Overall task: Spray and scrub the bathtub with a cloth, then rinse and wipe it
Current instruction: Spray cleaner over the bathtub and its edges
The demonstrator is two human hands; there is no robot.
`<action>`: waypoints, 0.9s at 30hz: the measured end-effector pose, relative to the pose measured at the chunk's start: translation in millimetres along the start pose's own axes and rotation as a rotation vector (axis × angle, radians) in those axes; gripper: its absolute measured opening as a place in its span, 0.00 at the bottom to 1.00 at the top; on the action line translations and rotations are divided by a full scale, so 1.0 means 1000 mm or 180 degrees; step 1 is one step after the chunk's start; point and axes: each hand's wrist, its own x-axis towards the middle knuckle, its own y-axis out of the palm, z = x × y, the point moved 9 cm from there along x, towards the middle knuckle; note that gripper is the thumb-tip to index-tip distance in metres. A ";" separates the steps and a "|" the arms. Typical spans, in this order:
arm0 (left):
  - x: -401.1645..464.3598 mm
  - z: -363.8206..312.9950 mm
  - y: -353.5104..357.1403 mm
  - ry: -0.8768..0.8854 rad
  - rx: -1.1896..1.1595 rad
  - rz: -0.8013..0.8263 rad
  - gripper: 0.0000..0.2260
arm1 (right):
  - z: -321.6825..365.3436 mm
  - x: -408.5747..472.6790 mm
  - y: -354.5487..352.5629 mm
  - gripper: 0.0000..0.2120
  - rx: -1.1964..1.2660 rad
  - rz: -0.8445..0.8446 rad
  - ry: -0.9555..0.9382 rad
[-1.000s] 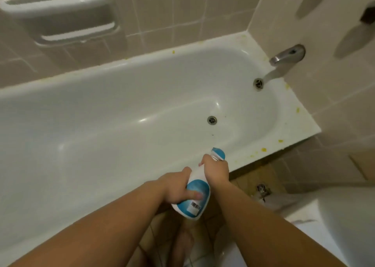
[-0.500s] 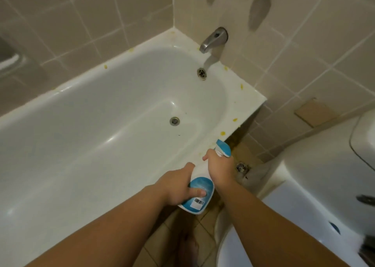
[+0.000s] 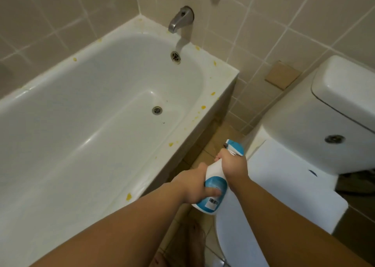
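Beige glazed wall tiles [image 3: 60,12] with pale grout lines meet in a corner behind a white, glossy bathtub [image 3: 85,136] whose basin is a smooth rounded oblong. Its flat rim [image 3: 205,108] is dotted with small yellow spots, thickest along the near edge and the end by the wall. 1 round metal drain [image 3: 156,110] sits in the tub floor, and 1 ringed overflow fitting [image 3: 175,56] sits on the end wall below a dull grey metal spout [image 3: 179,21] that juts from the tiles.

Between the tub's front panel and a white toilet [image 3: 300,185] runs a narrow strip of brown floor tile [image 3: 211,147]. The toilet's smooth cistern [image 3: 324,112] carries 1 round metal button, and its flat lid lies closed just right of the hands.

Both hands hold 1 white plastic spray bottle [image 3: 213,183] with a blue label and a barcode, tilted over that floor strip, just outside the tub's near rim. The left hand [image 3: 194,185] wraps round the bottle's rounded body, thumb pressed across the label. The right hand [image 3: 233,165] is clenched round the neck just under the blue and white trigger head [image 3: 235,148], which points away from the person. Inside the tub, the basin lies open.
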 end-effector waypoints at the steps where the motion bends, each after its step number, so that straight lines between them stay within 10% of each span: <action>1: -0.005 0.003 0.005 0.0004 0.0000 0.0013 0.24 | -0.007 -0.003 0.001 0.17 -0.0084 0.0012 -0.0010; 27: -0.205 0.122 0.139 -0.1209 -0.1663 -0.0976 0.25 | -0.153 -0.141 0.118 0.11 -0.1658 0.1634 -0.0468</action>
